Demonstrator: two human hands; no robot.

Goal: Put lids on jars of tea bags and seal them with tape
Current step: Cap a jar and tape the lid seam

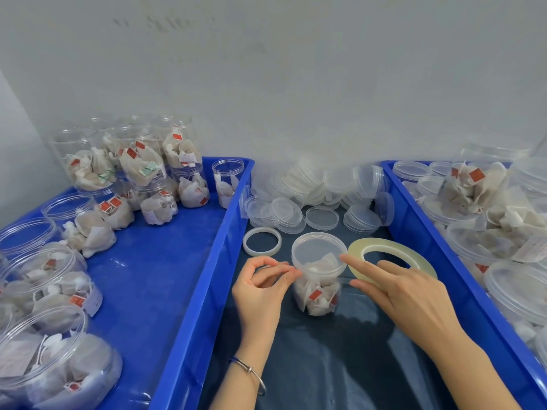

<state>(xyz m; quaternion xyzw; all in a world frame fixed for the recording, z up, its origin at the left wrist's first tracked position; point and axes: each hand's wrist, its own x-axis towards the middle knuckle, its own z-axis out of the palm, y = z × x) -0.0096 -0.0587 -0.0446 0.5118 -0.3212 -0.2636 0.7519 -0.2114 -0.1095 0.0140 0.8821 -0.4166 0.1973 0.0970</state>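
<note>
The left hand (262,287) pinches thumb and forefinger together against the lid's rim at the jar's nine o'clock side, apparently holding a tape end there, though the tape itself is too clear to make out. The right hand (405,288) lies with fingers straight, its forefinger tip touching the rim at three o'clock, gripping nothing.

Between them the jar (318,287) stands upright on the dark sheet (340,365) covering the tabletop, between two blue trays. It is a clear plastic cylinder packed with pale tea bags bearing small red tags, and the translucent lid (318,251) already sits on it.

Judged by its look, the jar is light and thin-walled, smooth enough to slip and easy to tip; it is best steadied by the stiffer lid rim, not squeezed at the body.

At two o'clock from the jar, just beside it, lies the flat tape roll (392,257). At ten o'clock lies a spent white tape core (262,241), and at twelve o'clock a heap of spare lids (319,193). The left tray (165,261) holds open filled jars; the right tray (426,232) holds lidded ones.
</note>
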